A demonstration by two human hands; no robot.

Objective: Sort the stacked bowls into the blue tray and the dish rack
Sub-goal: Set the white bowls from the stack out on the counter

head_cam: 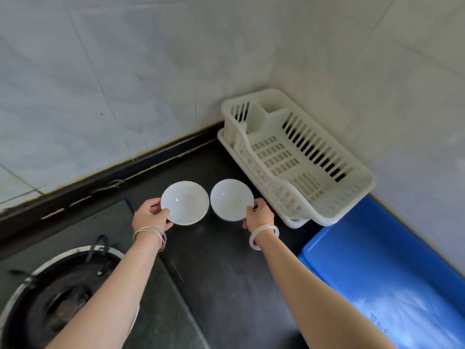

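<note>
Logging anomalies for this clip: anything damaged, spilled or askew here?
Only the trim behind the counter looks chipped and peeling. The bowl in the left hand and the bowl in the right hand look intact; dish rack and blue tray sit flat.

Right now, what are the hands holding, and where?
Left hand pinches the left white bowl by its near rim; right hand, the right white bowl likewise.

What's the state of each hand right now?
Left hand: closed on the rim of the left bowl.
Right hand: closed on the rim of the right bowl.
</note>
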